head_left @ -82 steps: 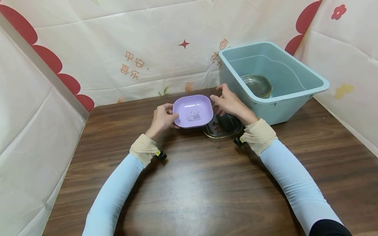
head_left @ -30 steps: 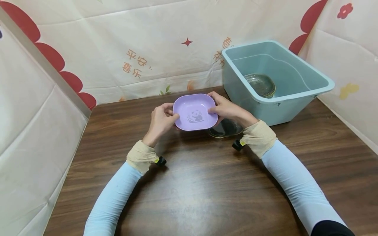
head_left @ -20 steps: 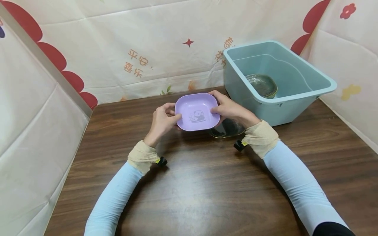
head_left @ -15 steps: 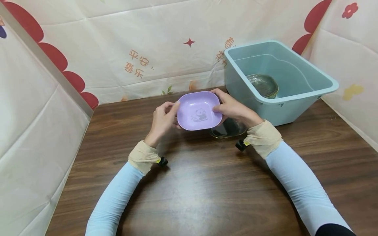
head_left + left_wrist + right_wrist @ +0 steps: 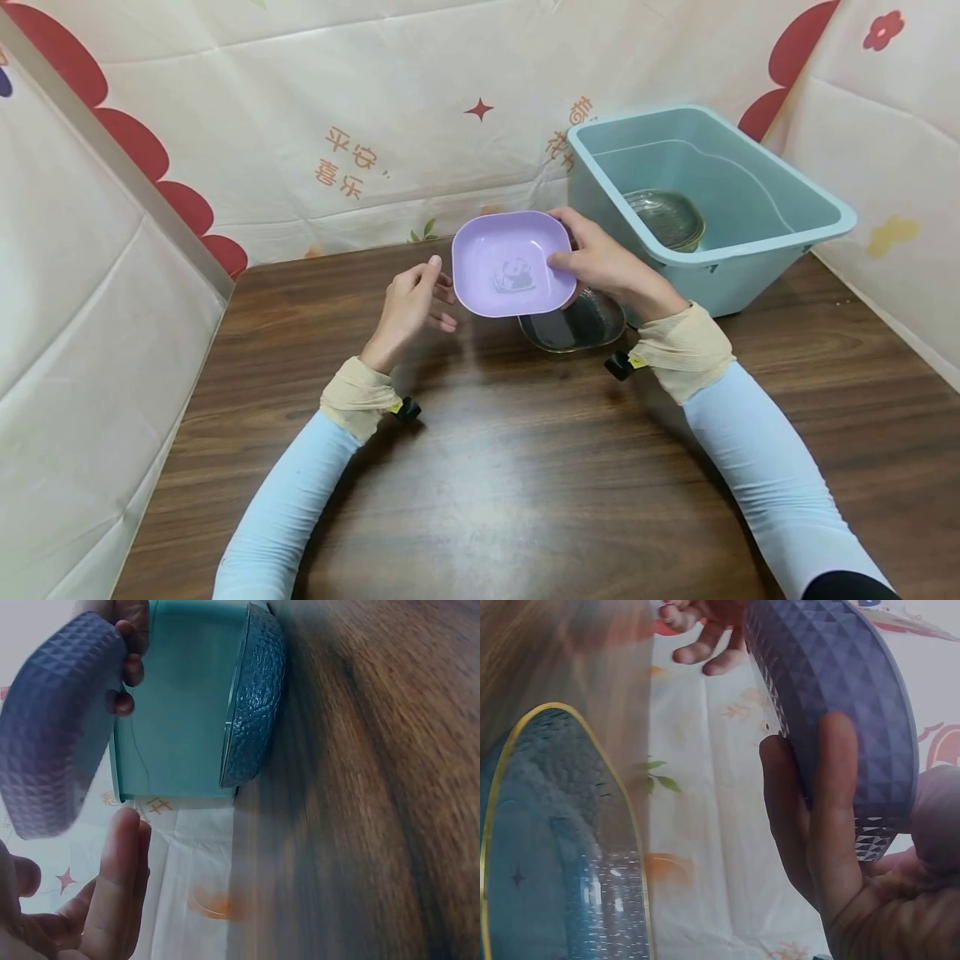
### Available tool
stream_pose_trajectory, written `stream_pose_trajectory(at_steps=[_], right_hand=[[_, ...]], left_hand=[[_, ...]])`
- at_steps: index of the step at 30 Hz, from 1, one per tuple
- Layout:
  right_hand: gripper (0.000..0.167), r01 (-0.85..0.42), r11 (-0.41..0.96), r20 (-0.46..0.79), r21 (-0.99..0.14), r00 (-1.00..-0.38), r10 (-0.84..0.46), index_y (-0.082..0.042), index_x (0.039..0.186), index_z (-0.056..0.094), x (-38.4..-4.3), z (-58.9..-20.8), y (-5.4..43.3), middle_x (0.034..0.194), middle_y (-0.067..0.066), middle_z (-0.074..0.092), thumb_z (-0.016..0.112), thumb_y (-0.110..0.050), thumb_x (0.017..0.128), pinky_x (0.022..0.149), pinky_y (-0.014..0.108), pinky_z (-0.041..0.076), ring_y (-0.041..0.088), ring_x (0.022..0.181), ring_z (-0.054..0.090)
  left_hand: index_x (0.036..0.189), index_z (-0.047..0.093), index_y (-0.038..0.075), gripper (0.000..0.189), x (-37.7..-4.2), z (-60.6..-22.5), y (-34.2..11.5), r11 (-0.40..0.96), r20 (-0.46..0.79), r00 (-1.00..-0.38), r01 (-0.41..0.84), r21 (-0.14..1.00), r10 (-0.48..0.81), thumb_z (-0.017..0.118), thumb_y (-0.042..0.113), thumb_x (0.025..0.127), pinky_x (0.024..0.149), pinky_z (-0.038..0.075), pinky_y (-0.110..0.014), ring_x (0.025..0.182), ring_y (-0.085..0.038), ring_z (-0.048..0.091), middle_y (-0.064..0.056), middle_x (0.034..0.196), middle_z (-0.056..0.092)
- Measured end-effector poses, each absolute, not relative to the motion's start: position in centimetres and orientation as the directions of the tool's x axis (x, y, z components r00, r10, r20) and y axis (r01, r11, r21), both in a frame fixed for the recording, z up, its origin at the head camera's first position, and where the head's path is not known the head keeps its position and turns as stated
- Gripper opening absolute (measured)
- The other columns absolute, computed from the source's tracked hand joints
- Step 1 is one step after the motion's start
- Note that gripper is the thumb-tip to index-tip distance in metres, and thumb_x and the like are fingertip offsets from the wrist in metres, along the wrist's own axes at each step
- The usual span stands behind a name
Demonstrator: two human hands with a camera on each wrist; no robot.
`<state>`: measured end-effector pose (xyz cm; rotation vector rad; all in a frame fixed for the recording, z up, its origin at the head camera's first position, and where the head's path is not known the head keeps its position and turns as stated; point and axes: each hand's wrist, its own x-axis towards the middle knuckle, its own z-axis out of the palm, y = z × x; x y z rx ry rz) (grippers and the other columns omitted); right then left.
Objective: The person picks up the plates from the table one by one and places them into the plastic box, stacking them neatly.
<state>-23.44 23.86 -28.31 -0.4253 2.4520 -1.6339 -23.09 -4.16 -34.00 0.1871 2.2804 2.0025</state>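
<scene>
A lilac dish (image 5: 487,258) with a panda print inside hangs above the table, gripped at its right side by my right hand (image 5: 607,262). In the right wrist view, the thumb is over the rim and fingers lie along the dish's diamond-textured outside (image 5: 885,727). My left hand (image 5: 408,308) is just left of the dish, apart from it, thumb up and fingers spread loosely. Below and to the right, a dark green glassy dish (image 5: 577,327) with a gold rim stands on the table, partly covered by the lilac dish and right hand.
A light blue plastic tub (image 5: 750,255) stands at the back right, with stacked dark green dishes (image 5: 666,217) inside. The wooden table (image 5: 480,467) ends at a printed white cloth (image 5: 420,100) behind and at the sides.
Both hands held the lilac dish; the left hand has let go. My right hand has lifted the dish slightly up and right, exposing more of the dark green dish.
</scene>
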Motion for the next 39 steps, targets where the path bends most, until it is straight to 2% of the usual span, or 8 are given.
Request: stream_pose_trajectory(at_steps=[8, 13, 21, 27, 32, 39], right_hand=[[0.059, -0.146, 0.378, 0.03, -0.914, -0.955, -0.296, -0.004, 0.149, 0.035, -22.3, -26.5, 24.0, 0.114, 0.035, 0.057, 0.048, 0.008, 0.094, 0.05, 0.054, 0.063, 0.024, 0.071, 0.071], [0.058, -0.163, 0.376, 0.055, -0.912, -0.958, -0.283, -0.005, 0.15, 0.036, -21.7, -25.6, 24.2, 0.114, 0.035, 0.058, 0.048, 0.008, 0.095, 0.05, 0.049, 0.063, 0.022, 0.074, 0.071], [0.059, -0.208, 0.386, 0.116, -0.899, -0.962, -0.249, -0.002, 0.151, 0.038, -21.6, -24.9, 24.7, 0.124, 0.033, 0.057, 0.047, 0.009, 0.094, 0.065, 0.029, 0.064, 0.016, 0.085, 0.069], [0.059, -0.213, 0.404, 0.135, -0.889, -0.968, -0.214, -0.003, 0.152, 0.038, -21.5, -24.2, 24.9, 0.125, 0.032, 0.057, 0.047, 0.008, 0.095, 0.064, 0.029, 0.064, 0.014, 0.085, 0.069], [0.058, -0.217, 0.419, 0.139, -0.882, -0.968, -0.208, -0.003, 0.153, 0.036, -21.3, -23.6, 24.7, 0.129, 0.03, 0.055, 0.047, 0.005, 0.097, 0.065, 0.027, 0.064, 0.018, 0.089, 0.069], [0.059, -0.218, 0.428, 0.157, -0.877, -0.972, -0.173, -0.006, 0.154, 0.035, -20.2, -22.8, 25.0, 0.131, 0.024, 0.052, 0.046, 0.004, 0.097, 0.066, 0.028, 0.064, 0.02, 0.094, 0.067]], left_hand=[[0.114, 0.063, -0.01, 0.06, -23.1, -34.0, -4.2, 0.176, -0.006, -0.983, 0.027, 0.984, 0.182, 0.047, 0.048, 0.108, 0.058, 0.066, -0.049, 0.052, -0.024, 0.072, -0.037, 0.108, 0.066], [0.114, 0.063, -0.008, 0.058, -23.1, -34.2, -4.2, 0.189, -0.014, -0.981, 0.023, 0.982, 0.192, 0.049, 0.048, 0.108, 0.06, 0.066, -0.052, 0.051, -0.023, 0.072, -0.035, 0.106, 0.067], [0.107, 0.066, -0.001, 0.046, -23.1, -34.3, -4.1, 0.194, -0.017, -0.98, 0.022, 0.981, 0.196, 0.05, 0.043, 0.108, 0.058, 0.065, -0.051, 0.05, -0.023, 0.07, -0.038, 0.11, 0.066], [0.109, 0.065, -0.001, 0.046, -23.0, -34.4, -4.2, 0.197, -0.035, -0.978, 0.007, 0.98, 0.208, 0.05, 0.043, 0.108, 0.057, 0.065, -0.05, 0.053, -0.025, 0.071, -0.037, 0.112, 0.067], [0.113, 0.065, -0.002, 0.05, -22.8, -34.3, -4.7, 0.212, -0.048, -0.979, -0.005, 0.977, 0.196, 0.05, 0.045, 0.108, 0.062, 0.065, -0.056, 0.054, -0.026, 0.071, -0.035, 0.112, 0.068], [0.11, 0.065, 0.003, 0.047, -23.0, -34.2, -4.2, 0.222, -0.056, -0.976, -0.009, 0.975, 0.209, 0.05, 0.047, 0.107, 0.056, 0.066, -0.046, 0.054, -0.024, 0.07, -0.035, 0.112, 0.067]])
